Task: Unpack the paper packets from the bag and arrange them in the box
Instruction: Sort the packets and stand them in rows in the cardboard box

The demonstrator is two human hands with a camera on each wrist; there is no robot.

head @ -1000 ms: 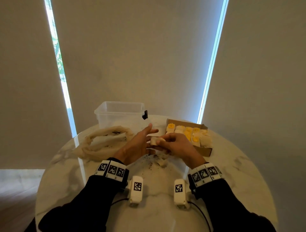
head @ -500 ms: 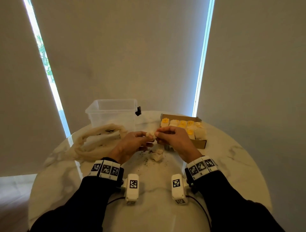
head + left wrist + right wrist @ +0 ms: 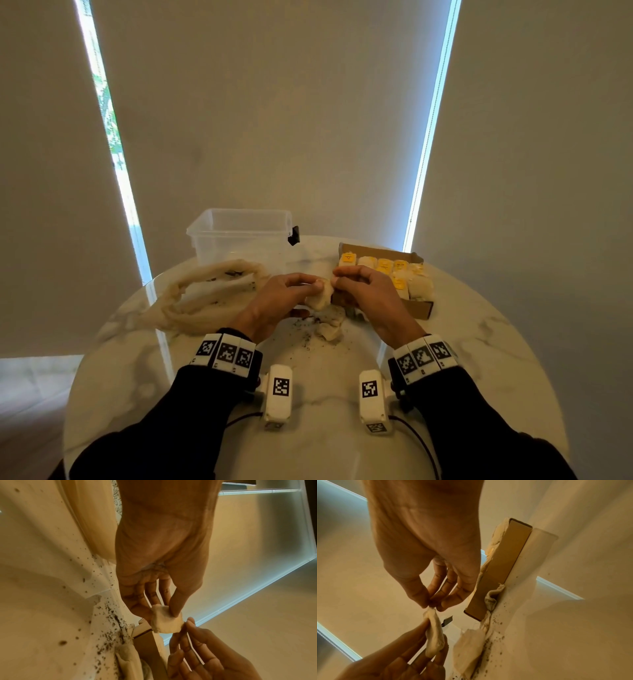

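Observation:
Both hands hold one small cream paper packet (image 3: 320,297) above the table, just left of the cardboard box (image 3: 416,306). My left hand (image 3: 279,298) pinches the packet (image 3: 164,620) between thumb and fingers. My right hand (image 3: 368,289) pinches its top corner (image 3: 430,608) with thumb and fingertips. The box holds rows of packets (image 3: 385,265), several with yellow tags. More packets (image 3: 330,325) lie loose on the table below the hands. The crumpled cream bag (image 3: 205,294) lies at the left.
A clear plastic tub (image 3: 239,236) stands behind the bag at the back of the round marble table (image 3: 479,342). Dark crumbs (image 3: 306,337) are scattered near the loose packets. Blinds and bright window slits fill the background.
The left hand, open one second ago, has closed its fingers on the packet. Both hands now hold it slightly higher, next to the box's left end.

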